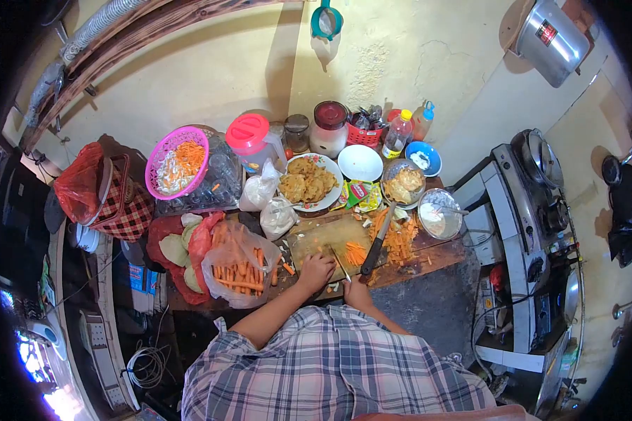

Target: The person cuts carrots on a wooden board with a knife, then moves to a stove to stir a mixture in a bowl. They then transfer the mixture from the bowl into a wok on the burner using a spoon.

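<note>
On the wooden cutting board point(316, 242), my left hand point(317, 272) rests with its fingers curled down; what lies under them is hidden. My right hand point(359, 292) is closed around a knife point(340, 264), its thin blade pointing away from me beside my left fingers. A second knife with a black handle point(373, 254) lies just beyond my right hand. Between the knives sits a small heap of cut carrot sticks point(356, 253). A larger pile of shredded carrot point(401, 242) covers the board's right end.
Left of the board, a clear bag of carrots point(240, 270) leans by a red bag of cabbage point(178, 249). Behind stand a plate of fritters point(310, 182), a pink basket point(178, 163), a pitcher point(251, 140) and a white-filled bowl point(439, 215). A stove point(519, 182) is at right.
</note>
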`<action>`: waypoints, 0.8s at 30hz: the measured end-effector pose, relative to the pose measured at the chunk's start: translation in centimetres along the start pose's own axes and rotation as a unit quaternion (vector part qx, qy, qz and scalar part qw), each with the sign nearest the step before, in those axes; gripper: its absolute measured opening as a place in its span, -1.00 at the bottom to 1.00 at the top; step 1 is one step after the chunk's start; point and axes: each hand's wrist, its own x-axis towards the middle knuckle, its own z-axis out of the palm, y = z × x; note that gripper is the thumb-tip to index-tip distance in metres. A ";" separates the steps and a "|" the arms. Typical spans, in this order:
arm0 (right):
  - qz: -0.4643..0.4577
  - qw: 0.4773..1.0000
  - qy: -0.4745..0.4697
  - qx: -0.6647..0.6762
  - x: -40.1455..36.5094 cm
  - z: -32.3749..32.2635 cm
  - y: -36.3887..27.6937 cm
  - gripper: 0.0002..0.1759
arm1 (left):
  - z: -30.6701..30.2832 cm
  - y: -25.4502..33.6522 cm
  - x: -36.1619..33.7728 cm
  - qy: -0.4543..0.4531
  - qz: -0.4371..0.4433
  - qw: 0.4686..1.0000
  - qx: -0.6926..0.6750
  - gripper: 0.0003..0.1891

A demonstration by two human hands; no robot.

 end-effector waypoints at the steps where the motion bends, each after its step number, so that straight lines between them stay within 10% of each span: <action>1: 0.022 1.000 -0.018 0.007 -0.4 -0.9 -0.6 -0.62 | 0.1 0.0 -0.1 -0.003 0.002 1.000 0.000 -0.85; 24: 0.032 0.999 -0.033 0.025 -0.3 0.0 0.1 -0.64 | 0.7 -0.1 -0.6 -0.001 0.017 1.000 0.008 -0.82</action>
